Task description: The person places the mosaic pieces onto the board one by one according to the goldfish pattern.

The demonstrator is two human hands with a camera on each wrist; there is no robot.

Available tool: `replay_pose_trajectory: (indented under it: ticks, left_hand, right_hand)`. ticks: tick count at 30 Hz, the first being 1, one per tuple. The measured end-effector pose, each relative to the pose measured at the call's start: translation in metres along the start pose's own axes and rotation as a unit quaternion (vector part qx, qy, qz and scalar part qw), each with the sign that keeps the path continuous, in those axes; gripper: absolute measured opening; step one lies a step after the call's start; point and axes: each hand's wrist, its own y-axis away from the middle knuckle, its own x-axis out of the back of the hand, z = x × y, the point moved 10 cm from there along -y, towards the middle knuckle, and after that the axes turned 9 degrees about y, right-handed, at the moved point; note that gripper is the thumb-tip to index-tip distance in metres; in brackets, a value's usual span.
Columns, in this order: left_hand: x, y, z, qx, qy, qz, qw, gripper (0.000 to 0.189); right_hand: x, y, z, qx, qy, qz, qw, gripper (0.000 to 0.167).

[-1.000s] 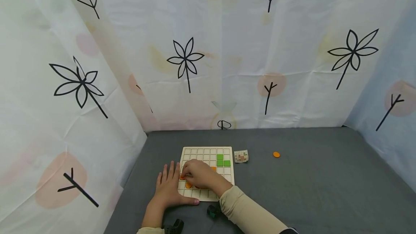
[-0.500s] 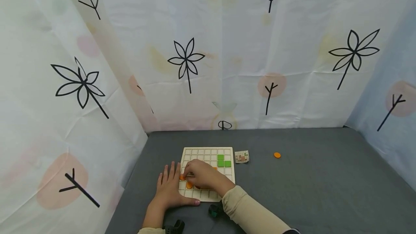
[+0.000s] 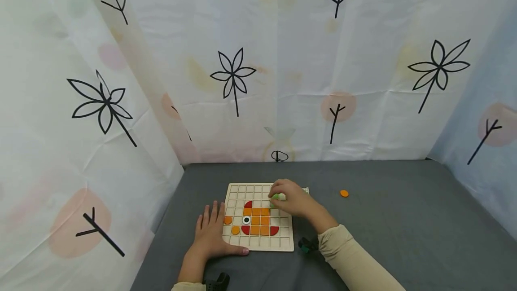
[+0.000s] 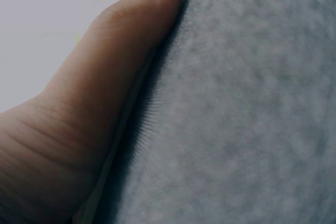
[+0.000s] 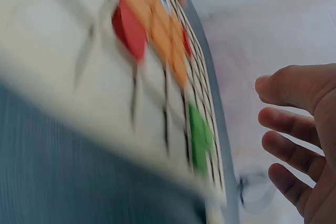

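A pale grid board [image 3: 284, 242] lies flat on the table. My left hand [image 3: 209, 237] rests at its left side with fingers straight, the thumb [image 4: 131, 22] along the front edge. Orange squares [image 3: 255, 220], red quarter-round pieces [image 3: 274, 231] and a white eye piece [image 3: 246, 220] form a shape in the middle cells. Two orange discs [image 3: 228, 220] sit at the left. Over the upper right cells hovers my right hand [image 3: 294, 199], partly hiding the green squares [image 5: 198, 137]. Its fingers are bent and apart, nothing between them in the right wrist view.
A small patterned card [image 3: 306, 190] at the board's right is mostly covered by my right hand. Farther right, a loose orange disc [image 3: 344, 193] lies on the grey table [image 3: 383, 219]. Printed cloth [image 3: 278, 80] surrounds the table's back and sides.
My right hand has left the orange disc at the board's left and moved right, over the green squares. The middle pieces are uncovered now. My left hand has stayed in place.
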Motion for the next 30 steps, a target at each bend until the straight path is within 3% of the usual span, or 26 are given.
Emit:
replay_pose_trajectory:
  ticks: [8,14,22,30]
  left_hand:
    - [0.003,0.000,0.001,0.010,-0.008,-0.010,0.9999,0.166]
    - [0.003,0.001,0.000,0.009,0.001,-0.007,0.9999,0.166]
    - [0.008,0.005,0.003,0.008,0.006,-0.006,0.9999,0.165]
    - [0.005,0.002,0.005,0.006,0.002,-0.001,1.0000,0.164]
  right_hand:
    - [0.051,0.065,0.084,-0.077,0.021,0.076,0.9939,0.011]
    - [0.078,0.111,0.127,-0.124,0.066,0.101,0.9848,0.016]
    - [0.073,0.154,0.154,-0.173,0.087,0.075,0.9782,0.016]
    - [0.077,0.159,0.158,-0.189,0.090,0.091,0.9736,0.011]
